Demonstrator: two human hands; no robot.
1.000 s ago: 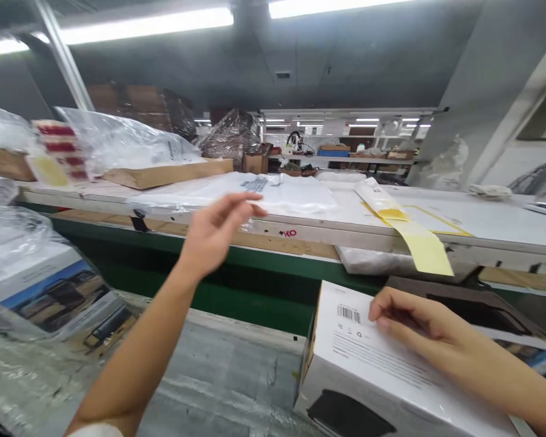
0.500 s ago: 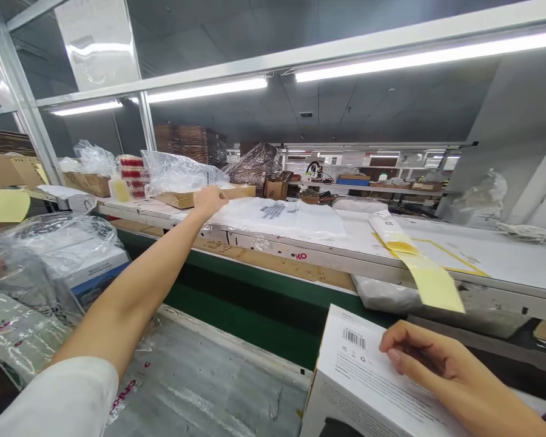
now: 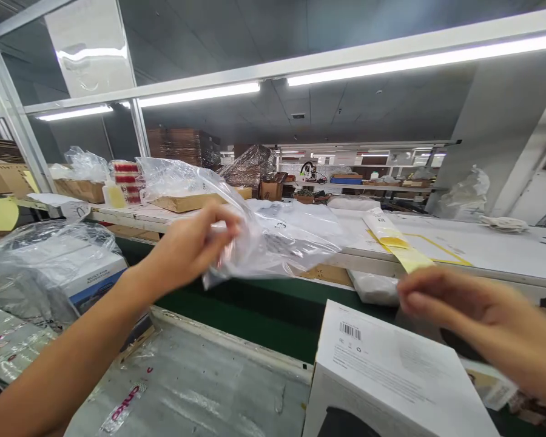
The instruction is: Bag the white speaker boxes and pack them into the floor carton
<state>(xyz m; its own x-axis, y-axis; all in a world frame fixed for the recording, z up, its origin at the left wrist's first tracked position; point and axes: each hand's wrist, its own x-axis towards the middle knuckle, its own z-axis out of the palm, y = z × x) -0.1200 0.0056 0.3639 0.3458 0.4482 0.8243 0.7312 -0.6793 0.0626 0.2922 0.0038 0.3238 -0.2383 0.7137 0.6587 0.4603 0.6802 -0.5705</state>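
My left hand [image 3: 200,246] grips the edge of a clear plastic bag [image 3: 295,240], which trails to the right over the shelf edge and the green conveyor belt. Above the white box, my right hand [image 3: 459,303] is blurred; its fingers are bent, and whether they pinch anything does not show clearly. The white box [image 3: 386,364], printed with a barcode and small text, stands at the lower right, apart from my right hand. Behind my left hand, more plastic bags [image 3: 177,176] lie in a low cardboard tray [image 3: 182,202].
At left, a plastic-wrapped box [image 3: 95,273] stands beside the grey plastic-covered work surface [image 3: 200,376]. A green belt [image 3: 264,309] runs below the white shelf [image 3: 491,246]. Yellow label strips [image 3: 409,258] hang over the shelf edge. A bottle [image 3: 114,195] and red-and-white rolls [image 3: 127,182] stand behind.
My left hand has come back toward me from the tray, drawing the plastic bag along. My right hand has lifted off the white box and moved right.
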